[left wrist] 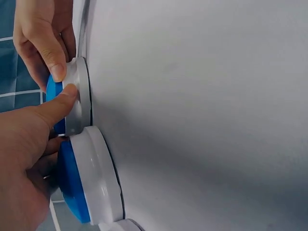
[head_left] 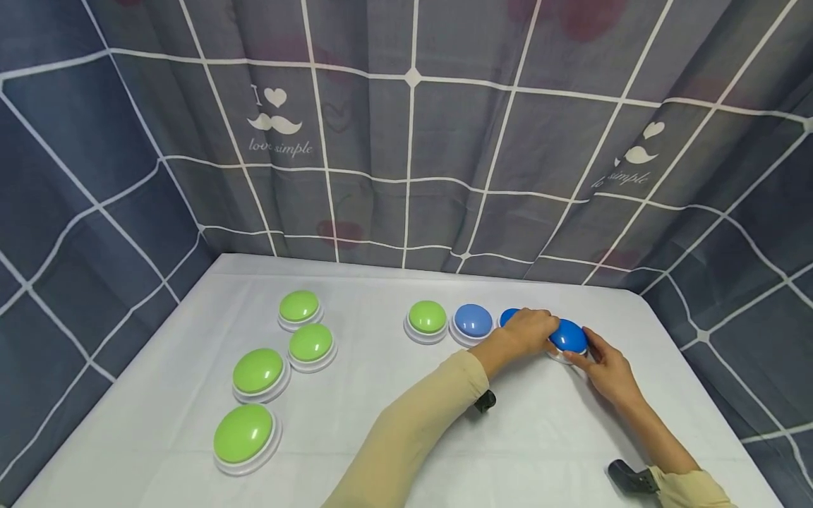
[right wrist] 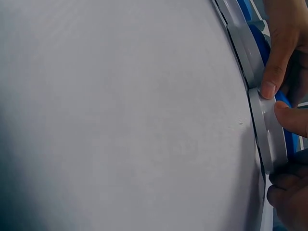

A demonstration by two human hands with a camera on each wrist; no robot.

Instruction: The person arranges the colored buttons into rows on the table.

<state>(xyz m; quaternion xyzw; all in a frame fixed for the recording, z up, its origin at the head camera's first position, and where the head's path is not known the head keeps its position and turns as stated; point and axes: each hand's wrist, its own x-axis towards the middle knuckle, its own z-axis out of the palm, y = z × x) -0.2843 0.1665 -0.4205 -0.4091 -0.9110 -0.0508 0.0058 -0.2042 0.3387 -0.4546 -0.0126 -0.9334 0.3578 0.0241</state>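
Both hands hold the rightmost blue dome push button (head_left: 568,336), which stands on its white base on the table. My left hand (head_left: 526,331) grips its left side, the thumb on the white base in the left wrist view. From the right, my right hand (head_left: 608,370) holds the same button, its thumb on the front and its fingers around the far side. Just left is another blue button (left wrist: 72,180), partly hidden behind my left hand in the head view. A third blue button (head_left: 473,321) and a green button (head_left: 428,317) continue the row leftward.
Several green buttons (head_left: 257,370) stand in a curved line on the left of the white-covered table (head_left: 356,437). A dark grid-patterned curtain (head_left: 362,127) encloses the back and sides. Black wrist devices (head_left: 631,478) sit below the forearms.
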